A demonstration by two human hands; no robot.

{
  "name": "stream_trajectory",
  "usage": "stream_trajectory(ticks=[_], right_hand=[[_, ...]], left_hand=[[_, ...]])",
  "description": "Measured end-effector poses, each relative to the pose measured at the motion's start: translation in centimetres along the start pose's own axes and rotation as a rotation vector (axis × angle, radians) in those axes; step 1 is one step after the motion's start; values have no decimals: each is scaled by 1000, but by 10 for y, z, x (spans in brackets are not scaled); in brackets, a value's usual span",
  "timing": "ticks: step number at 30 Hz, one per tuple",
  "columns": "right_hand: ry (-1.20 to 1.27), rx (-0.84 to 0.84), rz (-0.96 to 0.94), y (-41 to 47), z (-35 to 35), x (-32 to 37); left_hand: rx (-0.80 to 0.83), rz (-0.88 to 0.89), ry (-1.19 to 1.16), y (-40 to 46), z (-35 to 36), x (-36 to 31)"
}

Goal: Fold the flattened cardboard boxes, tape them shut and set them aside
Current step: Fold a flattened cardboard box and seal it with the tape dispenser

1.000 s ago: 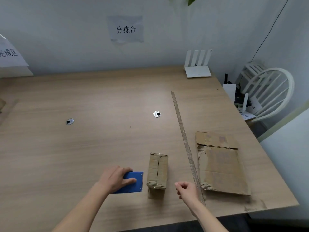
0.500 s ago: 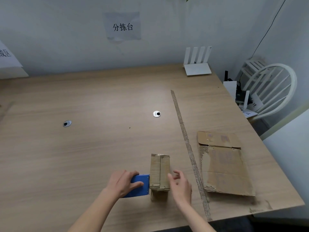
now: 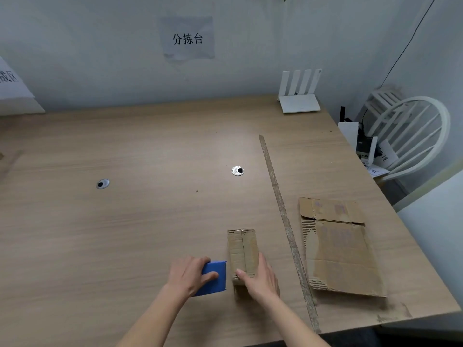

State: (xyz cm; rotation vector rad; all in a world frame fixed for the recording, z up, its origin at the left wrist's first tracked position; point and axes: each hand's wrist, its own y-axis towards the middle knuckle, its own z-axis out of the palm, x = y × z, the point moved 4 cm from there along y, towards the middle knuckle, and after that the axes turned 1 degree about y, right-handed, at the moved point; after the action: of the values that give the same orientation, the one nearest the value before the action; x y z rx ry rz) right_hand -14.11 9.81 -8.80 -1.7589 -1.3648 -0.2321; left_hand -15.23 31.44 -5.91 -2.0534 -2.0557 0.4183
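From my head cam: the little folded box (image 3: 242, 251) stands near the table's (image 3: 125, 234) front edge, its flaps meeting in a centre seam on top. My right hand (image 3: 259, 279) wraps its near end, thumb on top. My left hand (image 3: 191, 275) grips the blue tape dispenser (image 3: 214, 276) just beside it. I'd pin those flaps flat, then run tape straight along the seam. Flat cardboard (image 3: 338, 249) waits to the right.

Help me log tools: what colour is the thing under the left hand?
Blue tool, seen in the head view.
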Motion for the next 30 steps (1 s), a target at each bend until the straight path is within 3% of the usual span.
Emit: stream_trajectory(ticks=[8, 17, 22, 26, 28, 30], right_hand=[[-71, 20, -13, -5, 3, 0], [-241, 2, 5, -5, 14, 13], [-506, 32, -158, 19, -21, 8], [-785, 92, -392, 43, -69, 14], [-871, 94, -506, 49, -79, 23], [-843, -11, -571, 46, -84, 29]], left_hand=[[16, -121, 117, 6, 19, -22], [-48, -151, -6, -3, 30, -9], [-54, -150, -51, -9, 41, 16], [2, -216, -55, -9, 48, 22], [-96, -191, -112, -7, 38, 9], [-286, -56, -215, -2, 21, -12]])
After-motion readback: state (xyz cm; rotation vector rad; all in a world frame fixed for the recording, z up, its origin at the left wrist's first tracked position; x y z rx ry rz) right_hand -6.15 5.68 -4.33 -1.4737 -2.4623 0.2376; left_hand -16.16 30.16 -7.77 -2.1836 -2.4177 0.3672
